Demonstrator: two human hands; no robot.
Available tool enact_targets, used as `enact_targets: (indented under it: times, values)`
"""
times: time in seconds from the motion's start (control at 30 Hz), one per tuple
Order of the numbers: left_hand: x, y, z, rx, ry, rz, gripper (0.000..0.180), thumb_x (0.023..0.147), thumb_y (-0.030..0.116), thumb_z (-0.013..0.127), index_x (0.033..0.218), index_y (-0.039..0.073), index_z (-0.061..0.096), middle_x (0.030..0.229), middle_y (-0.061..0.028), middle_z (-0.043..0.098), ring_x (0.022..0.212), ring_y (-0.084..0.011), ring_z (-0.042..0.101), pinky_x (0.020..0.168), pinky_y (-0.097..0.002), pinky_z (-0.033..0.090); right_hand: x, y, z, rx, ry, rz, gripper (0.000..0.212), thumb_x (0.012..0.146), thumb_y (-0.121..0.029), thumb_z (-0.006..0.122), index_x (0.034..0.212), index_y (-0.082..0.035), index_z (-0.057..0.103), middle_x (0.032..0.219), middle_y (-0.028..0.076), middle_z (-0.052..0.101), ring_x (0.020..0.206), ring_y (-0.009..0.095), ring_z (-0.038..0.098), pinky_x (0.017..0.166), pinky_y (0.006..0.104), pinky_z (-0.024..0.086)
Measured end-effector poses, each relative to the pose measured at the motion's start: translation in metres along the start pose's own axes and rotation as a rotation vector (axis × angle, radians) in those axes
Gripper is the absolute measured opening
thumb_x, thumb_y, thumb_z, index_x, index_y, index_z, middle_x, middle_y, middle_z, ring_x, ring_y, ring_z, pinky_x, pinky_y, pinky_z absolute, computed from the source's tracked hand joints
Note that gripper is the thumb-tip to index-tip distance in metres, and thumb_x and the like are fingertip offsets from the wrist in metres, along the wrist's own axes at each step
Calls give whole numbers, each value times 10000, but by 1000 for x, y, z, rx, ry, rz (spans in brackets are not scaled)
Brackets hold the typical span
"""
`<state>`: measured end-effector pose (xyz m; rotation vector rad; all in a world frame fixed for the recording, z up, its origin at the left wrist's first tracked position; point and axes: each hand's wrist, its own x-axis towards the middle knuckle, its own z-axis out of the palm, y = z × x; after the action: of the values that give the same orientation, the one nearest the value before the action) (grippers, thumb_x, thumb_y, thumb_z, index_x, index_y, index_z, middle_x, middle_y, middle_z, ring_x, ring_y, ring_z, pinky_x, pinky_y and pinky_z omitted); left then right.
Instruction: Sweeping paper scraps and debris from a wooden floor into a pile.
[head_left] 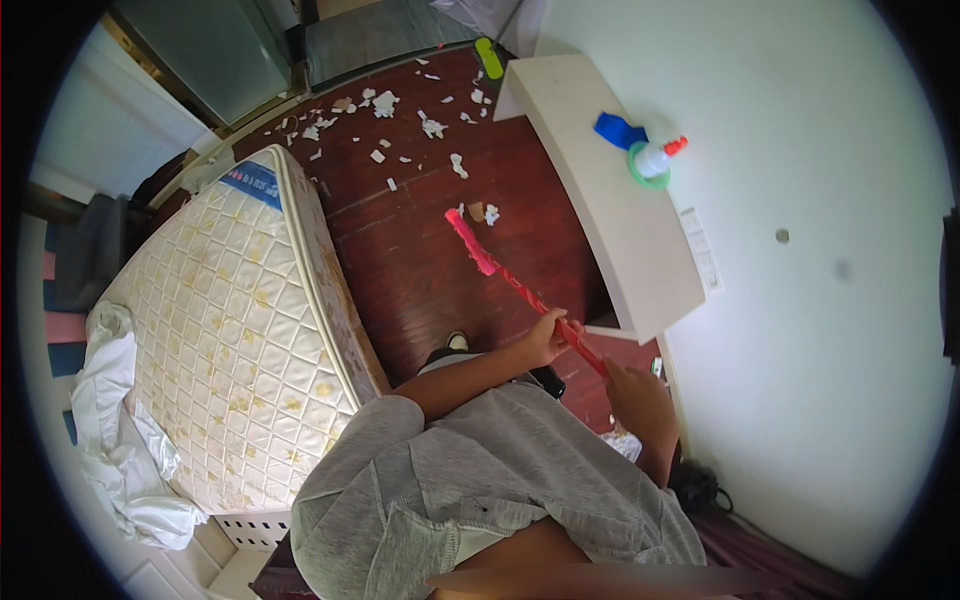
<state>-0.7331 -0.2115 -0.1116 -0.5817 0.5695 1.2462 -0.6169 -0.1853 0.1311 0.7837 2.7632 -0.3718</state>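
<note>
Floor (400, 260) beside the mattress (230, 330) bears scraps (384, 103), probably paper, near a broom (470, 243).

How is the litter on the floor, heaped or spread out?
Spread out: the litter lies in separate pale pieces across the dark red floor.

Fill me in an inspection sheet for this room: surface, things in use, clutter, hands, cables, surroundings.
Surface: dark red floor, littered mostly at the far side.
Things in use: broom, pink head pointing away from the person; contact with the floor unclear.
Clutter: white and brown scraps, some beside the pink head.
Hands: left hand and right hand, both closed on the broom, left nearer the pink head.
Cables: dark loop at lower right, perhaps a cord; cannot tell.
Surroundings: mattress left; pale desk right, with bottle and blue item.
</note>
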Motion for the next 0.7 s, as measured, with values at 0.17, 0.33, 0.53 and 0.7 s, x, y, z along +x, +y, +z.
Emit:
enact_targets:
  times: [0.17,0.33,0.53,0.7]
  values:
    - [6,81,9,-185,-96,322,149,805,212,516,870,81,487,834,-60,567,818,-227,572,769,-339,452,73,8,-21,187,33,-49,311,768,-110,515,1074,-55,501,713,170,584,613,347,561,549,424,441]
    - [7,163,35,-52,123,568,173,839,252,483,853,80,485,792,-63,548,787,-179,564,689,-308,474,175,3,-66,211,-26,-202,327,771,-132,535,1089,-61,495,746,153,596,657,326,578,578,401,455]
    - [10,283,67,403,353,679,178,835,239,491,858,67,455,753,-63,524,539,-124,522,492,-258,450,302,16,-122,151,-282,-349,434,737,-166,567,1138,-46,452,720,155,587,640,329,573,570,411,455]
    - [-2,376,101,201,434,1065,255,816,252,520,733,20,454,542,-58,509,417,-126,483,383,-246,379,392,-18,-136,-121,-340,-341,470,772,-189,531,1174,-33,342,723,180,593,658,351,585,591,432,455]
